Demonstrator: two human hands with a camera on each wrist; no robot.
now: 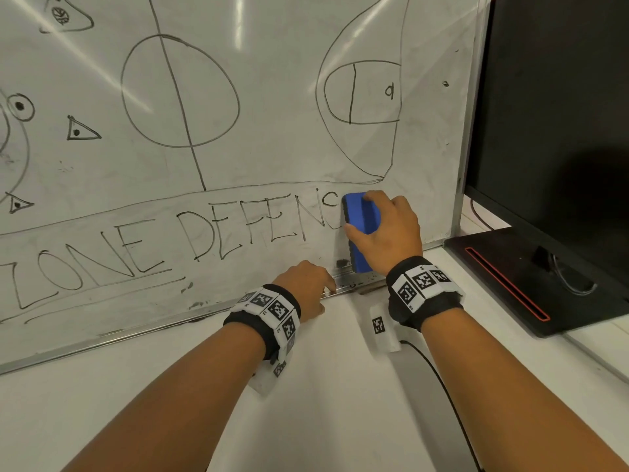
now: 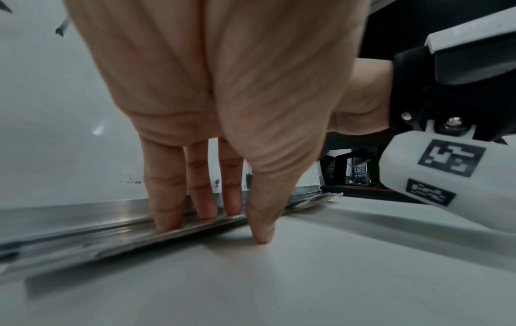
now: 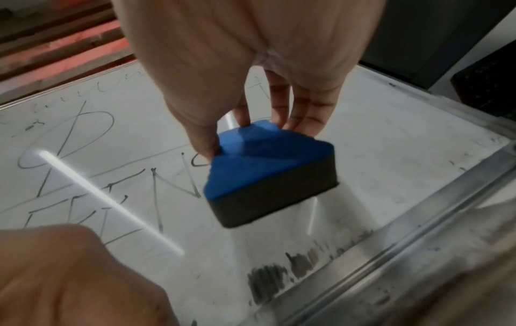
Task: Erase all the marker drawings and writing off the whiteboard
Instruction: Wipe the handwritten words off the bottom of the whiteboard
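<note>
A whiteboard (image 1: 265, 172) leans on a white table, covered in black marker: a basketball court sketch and the words "ZONE DEFENC" (image 1: 163, 243) near its bottom. My right hand (image 1: 384, 229) grips a blue eraser (image 1: 361, 229) with a dark felt face (image 3: 268, 205), pressed flat on the board just right of the last letter. The thumb is on its left side, fingers on the right. My left hand (image 1: 306, 287) rests straight fingers (image 2: 167, 198) on the board's metal bottom rail (image 2: 83, 229), thumb tip on the table. Dark smudges (image 3: 279, 280) lie below the eraser.
A black monitor (image 1: 558, 114) on a black base with a red stripe (image 1: 510, 284) stands right of the board's edge. A black cable (image 1: 442, 396) runs across the white table (image 1: 340, 420) beside my right forearm.
</note>
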